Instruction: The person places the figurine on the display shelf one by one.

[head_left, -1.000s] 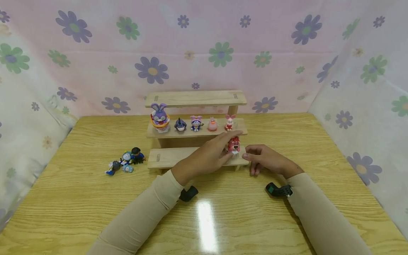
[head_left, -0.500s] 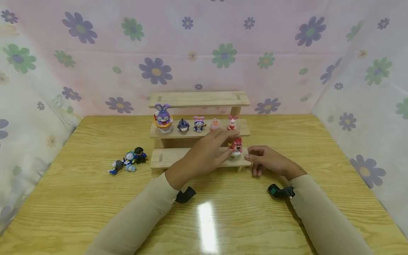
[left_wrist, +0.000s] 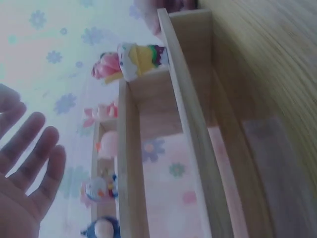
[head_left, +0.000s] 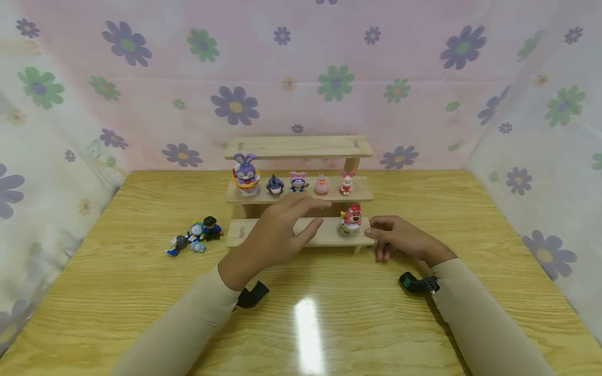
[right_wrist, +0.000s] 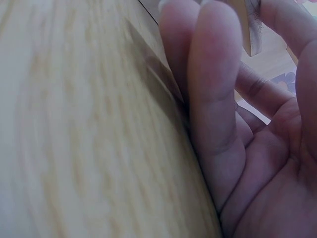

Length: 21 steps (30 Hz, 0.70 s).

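My left hand hovers in front of the three-tier wooden display shelf, thumb and fingers apart and holding nothing. To its right, a pink bear figurine with a red top and white-and-yellow base stands upright on the lowest tier's right end. In the left wrist view the open palm is apart from the bear figurine. At the lowest board's right end, my right hand grips the edge with thumb and curled fingers. Its lower fingers hang close to the tabletop in the right wrist view.
On the middle tier stand a purple rabbit figurine, a dark blue one, a pink-hatted one, a pink bird and a piglet. Several small figurines lie clustered on the table left of the shelf.
My left hand has come away from the bear figurine and moved left, leaving it standing on the lowest tier. The right hand stays at the shelf's end. The head view shifts slightly.
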{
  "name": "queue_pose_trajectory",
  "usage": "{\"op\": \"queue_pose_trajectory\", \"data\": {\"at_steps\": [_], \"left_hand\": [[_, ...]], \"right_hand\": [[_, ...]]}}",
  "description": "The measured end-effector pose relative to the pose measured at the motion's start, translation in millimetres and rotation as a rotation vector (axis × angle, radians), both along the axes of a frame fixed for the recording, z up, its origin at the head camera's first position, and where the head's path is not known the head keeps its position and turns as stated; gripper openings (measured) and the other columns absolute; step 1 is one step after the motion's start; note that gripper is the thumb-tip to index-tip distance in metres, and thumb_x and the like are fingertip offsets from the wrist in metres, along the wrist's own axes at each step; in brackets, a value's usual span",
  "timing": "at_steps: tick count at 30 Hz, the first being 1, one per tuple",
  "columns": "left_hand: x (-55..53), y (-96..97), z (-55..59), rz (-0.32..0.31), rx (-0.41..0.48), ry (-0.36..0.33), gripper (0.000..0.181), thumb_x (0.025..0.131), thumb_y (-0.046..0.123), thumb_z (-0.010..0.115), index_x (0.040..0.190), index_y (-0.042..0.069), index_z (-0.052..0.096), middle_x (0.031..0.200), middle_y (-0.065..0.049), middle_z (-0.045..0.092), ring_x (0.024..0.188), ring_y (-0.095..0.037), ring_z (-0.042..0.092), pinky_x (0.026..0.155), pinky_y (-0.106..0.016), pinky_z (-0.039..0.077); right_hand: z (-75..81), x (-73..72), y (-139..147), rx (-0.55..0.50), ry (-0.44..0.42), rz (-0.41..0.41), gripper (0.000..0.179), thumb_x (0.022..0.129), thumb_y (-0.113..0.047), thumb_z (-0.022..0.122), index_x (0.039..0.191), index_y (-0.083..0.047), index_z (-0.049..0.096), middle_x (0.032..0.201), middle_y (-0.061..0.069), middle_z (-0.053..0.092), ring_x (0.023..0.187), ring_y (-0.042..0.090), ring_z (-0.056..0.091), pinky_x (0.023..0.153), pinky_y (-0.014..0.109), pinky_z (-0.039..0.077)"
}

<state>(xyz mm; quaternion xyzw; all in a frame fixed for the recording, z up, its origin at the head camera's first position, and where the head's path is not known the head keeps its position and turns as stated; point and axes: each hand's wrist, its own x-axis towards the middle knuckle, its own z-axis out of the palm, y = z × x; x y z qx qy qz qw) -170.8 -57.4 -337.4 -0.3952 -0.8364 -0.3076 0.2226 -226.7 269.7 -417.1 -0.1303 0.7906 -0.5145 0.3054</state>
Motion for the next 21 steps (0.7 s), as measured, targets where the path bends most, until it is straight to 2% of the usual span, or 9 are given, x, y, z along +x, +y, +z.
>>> {"op": "queue_pose_trajectory", "data": {"at_steps": [6, 12, 21], "left_hand": [[5.1, -25.5, -3.0, 0.007, 0.089, 0.054, 0.024, 0.095, 0.014, 0.068, 0.118, 0.012, 0.070, 0.113, -0.002, 0.071, 0.109, -0.018, 0.064, 0.094, -0.036, 0.054], [6.6, -50.1, -4.6, 0.016, 0.147, 0.071, 0.022, 0.093, 0.009, 0.068, 0.114, 0.007, 0.071, 0.110, -0.006, 0.071, 0.105, -0.021, 0.067, 0.090, -0.038, 0.056], [11.0, -93.6, -4.9, 0.122, 0.155, 0.031, 0.023, 0.091, 0.002, 0.068, 0.113, 0.005, 0.071, 0.108, -0.008, 0.070, 0.097, -0.020, 0.063, 0.083, -0.033, 0.052]], "right_hand": [[0.2, 0.4, 1, 0.000, 0.005, -0.004, 0.049, 0.103, -0.036, 0.057, 0.132, 0.002, 0.049, 0.075, 0.013, 0.068, 0.064, 0.022, 0.068, 0.060, 0.038, 0.060], [-0.7, -1.0, 3, 0.019, 0.007, -0.012, 0.051, 0.103, -0.037, 0.057, 0.133, 0.002, 0.048, 0.076, 0.014, 0.069, 0.065, 0.023, 0.068, 0.061, 0.038, 0.060], [0.4, -0.1, 1, 0.031, 0.001, -0.019, 0.050, 0.102, -0.039, 0.058, 0.131, 0.001, 0.050, 0.076, 0.015, 0.069, 0.065, 0.023, 0.068, 0.061, 0.038, 0.060]]}}
